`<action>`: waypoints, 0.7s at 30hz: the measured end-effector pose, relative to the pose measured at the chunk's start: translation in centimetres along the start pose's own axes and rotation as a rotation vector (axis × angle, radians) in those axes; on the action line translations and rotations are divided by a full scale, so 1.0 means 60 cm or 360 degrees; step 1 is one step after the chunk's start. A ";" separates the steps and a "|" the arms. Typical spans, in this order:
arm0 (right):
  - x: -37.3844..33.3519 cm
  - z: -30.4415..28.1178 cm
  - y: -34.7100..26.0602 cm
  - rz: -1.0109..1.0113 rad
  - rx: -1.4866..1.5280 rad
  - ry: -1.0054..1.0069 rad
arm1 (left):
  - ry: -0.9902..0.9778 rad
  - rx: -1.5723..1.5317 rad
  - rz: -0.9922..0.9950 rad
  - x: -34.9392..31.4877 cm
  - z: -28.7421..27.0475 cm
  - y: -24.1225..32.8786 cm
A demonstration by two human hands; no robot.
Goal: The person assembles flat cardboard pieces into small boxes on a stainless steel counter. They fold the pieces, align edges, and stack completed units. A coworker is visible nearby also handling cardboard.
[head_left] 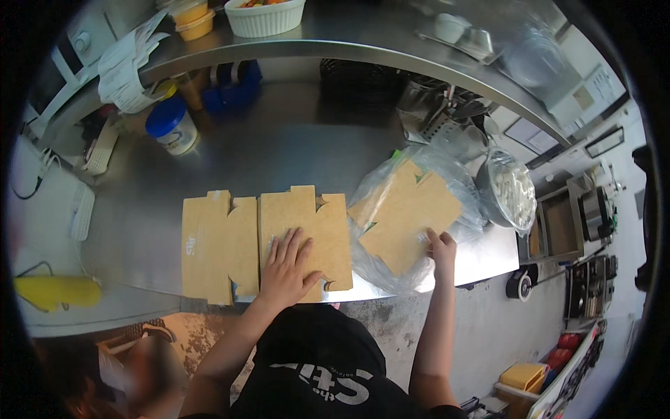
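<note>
Two flat, unfolded brown cardboard boxes lie side by side on the steel counter: a left box (206,244) and a middle box (331,244). My left hand (287,269) rests on the middle box with its fingers stretched out. To the right, another flat cardboard box (405,209) lies tilted on a clear plastic bag (464,185), whose film also covers part of it. My right hand (441,250) pinches at the near right edge of this box. Whether its fingers hold the cardboard, the film or both I cannot make out.
Behind the boxes stands a blue-lidded tub (171,126). A film-covered metal bowl (506,188) and a utensil holder (440,126) are at the right. A steel shelf (335,50) crosses above, carrying a white dish (265,19). Another person (146,370) is at the lower left.
</note>
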State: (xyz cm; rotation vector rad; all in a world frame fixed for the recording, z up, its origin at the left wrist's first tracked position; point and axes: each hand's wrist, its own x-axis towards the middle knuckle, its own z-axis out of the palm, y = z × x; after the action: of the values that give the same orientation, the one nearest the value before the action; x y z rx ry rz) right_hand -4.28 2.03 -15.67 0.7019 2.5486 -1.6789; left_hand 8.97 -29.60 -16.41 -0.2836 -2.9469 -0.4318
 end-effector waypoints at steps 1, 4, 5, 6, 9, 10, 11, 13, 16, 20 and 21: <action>0.008 0.003 0.004 0.0115 -0.0017 -0.0055 | -0.0038 0.0027 -0.0052 -0.001 0.000 -0.002; 0.000 0.032 0.007 -0.0518 -0.0293 0.0357 | -0.0004 -0.0019 -0.0021 -0.005 0.002 -0.004; -0.005 0.043 0.004 -0.0672 -0.0337 0.0485 | -0.0010 -0.0013 -0.0039 -0.005 0.003 -0.004; -0.010 0.053 0.001 -0.0820 -0.0382 0.0614 | -0.0008 -0.0002 -0.0035 -0.005 0.004 -0.004; -0.007 0.067 -0.014 -0.1203 -0.0471 0.0762 | -0.0006 0.0009 -0.0013 -0.005 0.007 -0.005; -0.003 0.065 -0.021 -0.1329 -0.0461 0.0749 | -0.0001 0.0022 -0.0023 -0.005 0.009 -0.005; 0.000 0.056 -0.028 -0.1136 -0.0197 0.0690 | 0.0009 0.0002 -0.0012 -0.006 0.009 -0.006; 0.000 0.025 -0.047 -0.0614 0.0415 0.0538 | 0.0028 0.0001 0.0002 -0.006 0.009 -0.007; -0.021 -0.070 -0.092 -0.0876 0.0419 0.0939 | 0.0028 -0.0017 0.0002 -0.005 0.008 -0.007; -0.090 -0.182 -0.134 -0.1011 0.0201 0.0862 | 0.0068 -0.0128 0.0039 -0.003 0.007 -0.008; -0.103 -0.188 -0.140 -0.1025 0.0426 0.0685 | 0.0088 -0.0178 0.0042 -0.004 0.005 -0.009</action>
State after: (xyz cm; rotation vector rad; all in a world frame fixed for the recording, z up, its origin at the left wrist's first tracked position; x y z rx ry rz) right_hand 0.80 6.93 -2.03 0.2649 3.1173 -2.3020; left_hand 9.06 -30.07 -16.90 -0.3184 -2.8668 -0.5922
